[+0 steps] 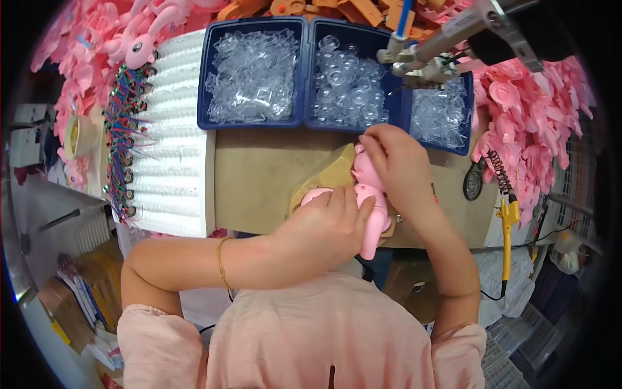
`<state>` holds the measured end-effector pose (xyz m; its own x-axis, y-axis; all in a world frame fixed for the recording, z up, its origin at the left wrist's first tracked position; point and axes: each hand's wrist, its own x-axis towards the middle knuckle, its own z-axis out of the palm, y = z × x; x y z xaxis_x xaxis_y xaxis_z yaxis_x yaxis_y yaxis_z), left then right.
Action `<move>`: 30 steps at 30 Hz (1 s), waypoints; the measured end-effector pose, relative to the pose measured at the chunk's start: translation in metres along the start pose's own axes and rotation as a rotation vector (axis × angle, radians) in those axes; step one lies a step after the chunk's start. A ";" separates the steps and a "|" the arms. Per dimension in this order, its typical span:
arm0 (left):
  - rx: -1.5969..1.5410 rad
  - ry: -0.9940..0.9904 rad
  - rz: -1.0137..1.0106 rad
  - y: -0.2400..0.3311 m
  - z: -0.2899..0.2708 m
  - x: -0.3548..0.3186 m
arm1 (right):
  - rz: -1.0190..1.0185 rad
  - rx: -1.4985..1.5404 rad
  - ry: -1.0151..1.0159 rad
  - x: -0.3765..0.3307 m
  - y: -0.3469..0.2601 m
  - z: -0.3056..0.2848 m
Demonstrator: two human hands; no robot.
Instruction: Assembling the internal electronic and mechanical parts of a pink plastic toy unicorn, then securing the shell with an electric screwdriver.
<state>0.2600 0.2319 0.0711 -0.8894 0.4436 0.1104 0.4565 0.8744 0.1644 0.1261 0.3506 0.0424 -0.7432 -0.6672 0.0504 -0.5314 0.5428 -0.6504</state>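
A pink plastic toy figure part (372, 232) with rounded limbs lies on a tan block-shaped holder (329, 170) at the front of the bench. My left hand (328, 222) presses on its lower left side, the fingers bent over the pink plastic and the thumb along it. From the right, my right hand (400, 161) grips the upper end, fingertips curled over the top. Both hands cover much of the piece, so its full shape is hidden. Whether anything small sits under the right fingertips cannot be seen.
Blue bins (302, 78) of clear plastic parts stand behind. A white ridged tray (178, 129) with wired parts (126, 142) lies left. Pink pieces (518, 123) heap at both sides. A metal tool arm (447, 45) overhangs; a yellow-handled soldering iron (508, 227) hangs right.
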 end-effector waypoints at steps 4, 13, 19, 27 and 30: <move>-0.244 0.049 -0.052 -0.008 0.003 0.008 | 0.005 0.310 0.099 0.002 0.010 -0.007; -0.153 0.078 -0.053 -0.009 -0.003 0.014 | 0.179 0.871 0.191 0.000 0.009 -0.012; -0.285 -0.051 -0.009 -0.016 -0.007 0.016 | -0.787 0.287 0.717 0.066 -0.071 -0.129; -0.094 0.148 -0.094 0.009 0.011 0.025 | -0.270 0.635 0.670 0.045 -0.150 -0.166; -0.109 0.104 -0.152 0.006 0.007 0.021 | -0.142 0.658 0.596 0.042 -0.132 -0.155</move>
<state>0.2434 0.2476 0.0670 -0.9438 0.2803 0.1753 0.3217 0.9008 0.2916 0.1016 0.3298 0.2483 -0.8734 -0.2306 0.4291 -0.4300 -0.0487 -0.9015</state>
